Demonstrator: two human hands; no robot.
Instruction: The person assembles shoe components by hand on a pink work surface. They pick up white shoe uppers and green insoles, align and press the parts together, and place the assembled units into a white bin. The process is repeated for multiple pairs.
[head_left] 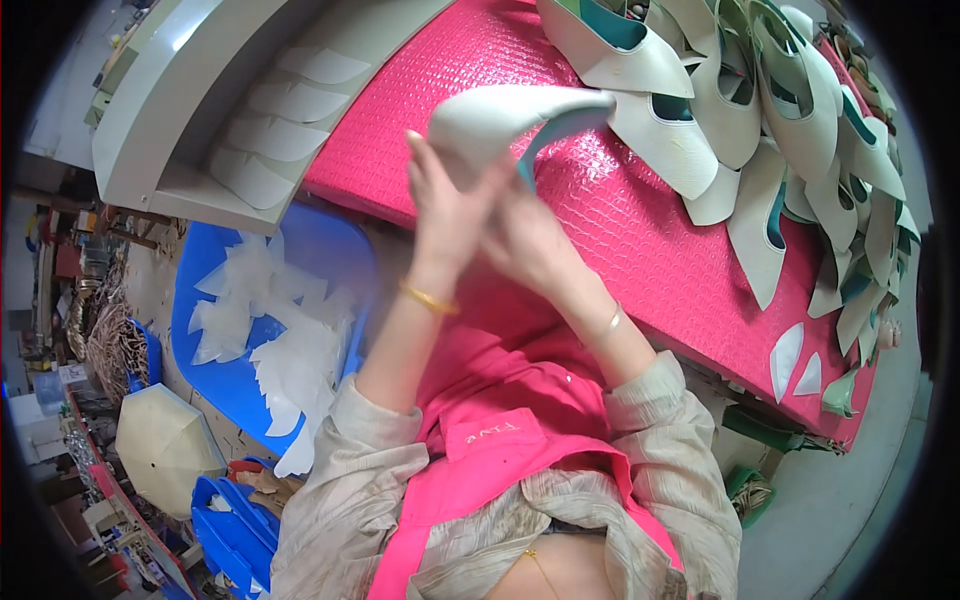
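Note:
Both my hands hold a white shoe upper (490, 112) with a teal lining, raised above the near edge of the pink table. My left hand (445, 205) grips its rounded left end from below, with one finger sticking up along the outside. Close beside it, my right hand (530, 235) is closed on the lower edge, near the teal lining. Motion blurs the fingers of both hands, and some fingertips are hidden by the upper. The upper's narrow end points right, toward a pile of similar shoe uppers (655, 140).
The table has a shiny pink cover (420, 90). On its right lie small white cut pieces (787, 360). A grey machine with a shelf (200, 190) carrying several white pieces stands at left. Below it, a blue bin (215, 375) holds translucent white sheets (295, 350). A folded-out cream umbrella (165, 445) is lower left.

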